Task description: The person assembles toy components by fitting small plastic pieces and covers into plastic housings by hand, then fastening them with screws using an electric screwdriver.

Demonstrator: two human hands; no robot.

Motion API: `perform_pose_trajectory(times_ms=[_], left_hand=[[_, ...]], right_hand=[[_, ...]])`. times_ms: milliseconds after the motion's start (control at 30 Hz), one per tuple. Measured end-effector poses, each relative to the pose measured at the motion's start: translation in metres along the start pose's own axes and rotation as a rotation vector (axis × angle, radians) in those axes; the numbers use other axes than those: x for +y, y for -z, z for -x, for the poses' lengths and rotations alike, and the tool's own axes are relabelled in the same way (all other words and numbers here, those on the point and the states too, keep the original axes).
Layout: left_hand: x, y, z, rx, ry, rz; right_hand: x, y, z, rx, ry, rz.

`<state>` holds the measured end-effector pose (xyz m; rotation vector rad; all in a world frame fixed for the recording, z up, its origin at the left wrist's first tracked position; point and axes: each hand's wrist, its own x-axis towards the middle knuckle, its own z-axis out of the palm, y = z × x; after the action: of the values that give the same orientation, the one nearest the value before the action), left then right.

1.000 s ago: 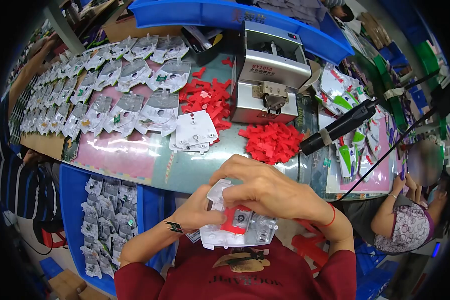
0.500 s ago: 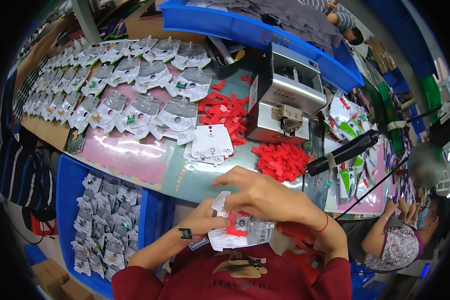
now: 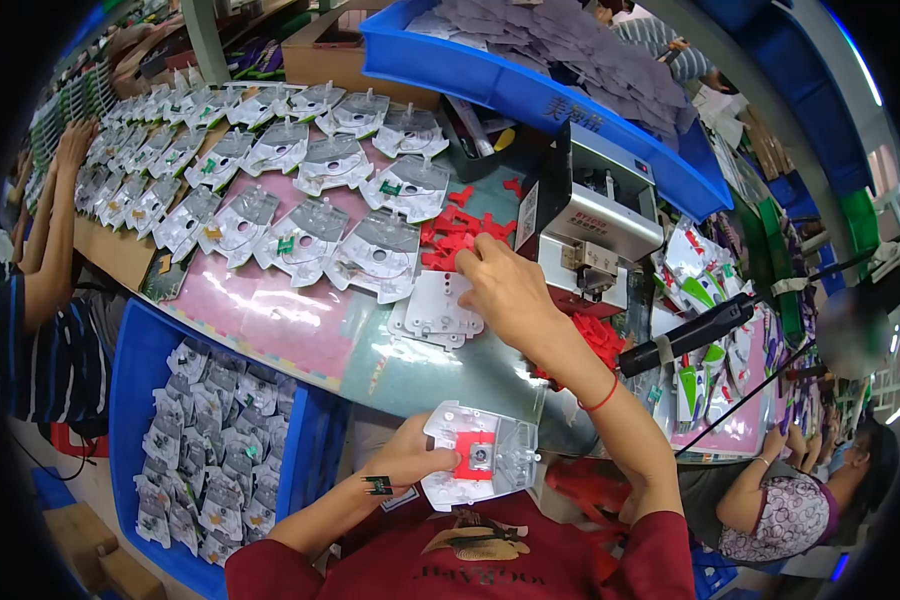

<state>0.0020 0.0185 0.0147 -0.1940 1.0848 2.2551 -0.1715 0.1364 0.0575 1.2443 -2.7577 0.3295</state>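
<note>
In front of my chest, my left hand (image 3: pixel 415 458) grips a white and grey plastic housing (image 3: pixel 515 462), thumb pressed on its face. A red plastic piece (image 3: pixel 465 440) lies in the housing around a square opening. My right hand (image 3: pixel 505 295) is stretched over the table with curled fingers, at the edge of a pile of red plastic pieces (image 3: pixel 455 222) and over a small stack of white plastic plates (image 3: pixel 435 305). Whatever is between its fingertips is hidden. More red pieces (image 3: pixel 600 340) lie partly behind my right forearm.
Rows of assembled housings (image 3: pixel 375 255) cover the left of the table. A silver machine (image 3: pixel 595 220) stands behind my right hand. A black tube (image 3: pixel 685 335) juts in from the right. Blue bins (image 3: pixel 305 430) hold parts at lower left and at the back. Co-workers sit on both sides.
My right hand has left the housing and moved up and forward to the red pieces and white plates. My left hand still holds the housing. A co-worker's arms have appeared at the left.
</note>
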Motion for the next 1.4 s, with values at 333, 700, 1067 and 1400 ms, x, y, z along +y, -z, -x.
perform_pose_trajectory(times_ms=[333,700,1067,1400], left_hand=[[0.000,-0.001,-0.009,0.097,-0.017,0.037],[0.025,-0.024,-0.029,0.117,-0.067,0.020],[0.027,-0.056,-0.041,0.076,0.022,-0.052],[0.022,-0.058,-0.044,0.063,0.043,-0.063]], right_hand=[[0.004,0.049,0.029,0.160,-0.066,-0.277],[0.017,0.068,0.139,0.566,-0.182,-0.707],[0.023,0.044,0.179,0.575,-0.029,-0.830],[0.029,0.045,0.181,0.527,-0.044,-0.592]])
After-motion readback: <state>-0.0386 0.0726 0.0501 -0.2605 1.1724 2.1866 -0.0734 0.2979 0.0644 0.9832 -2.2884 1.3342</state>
